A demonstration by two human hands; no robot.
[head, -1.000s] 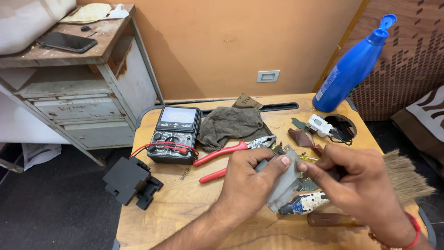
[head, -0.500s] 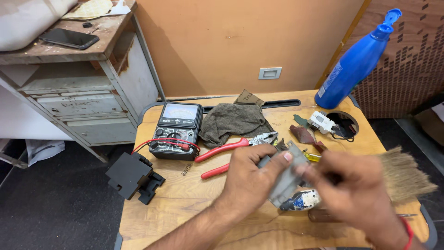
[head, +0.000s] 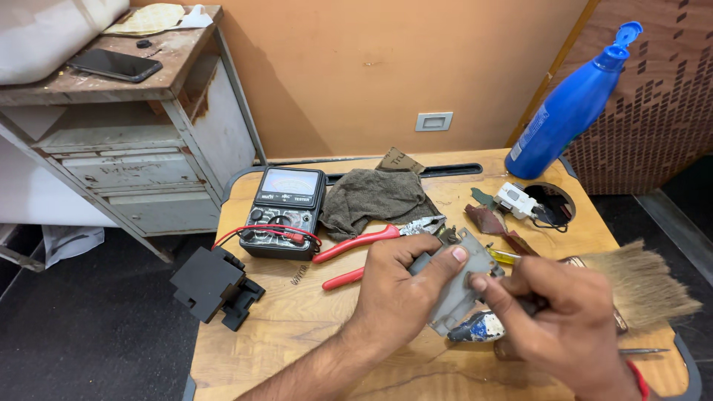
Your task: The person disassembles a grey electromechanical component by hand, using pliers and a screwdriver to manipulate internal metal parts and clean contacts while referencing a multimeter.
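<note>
Since a moment ago, the right hand [head: 568, 315] is sitting sharper and lower, fingers closing around a dark tool against the flat grey metal plate [head: 459, 286]. The left hand [head: 401, 286] is gripping that plate, thumb on top, above the wooden table [head: 297, 319], red-handled pliers [head: 364, 249] just beyond its knuckles

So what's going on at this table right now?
A person works at a cluttered wooden table. The left hand holds a grey metal plate up off the table, while the right hand pinches a small dark part against its edge. Red-handled pliers, an analog multimeter, a grey rag and a brush lie around them.
</note>
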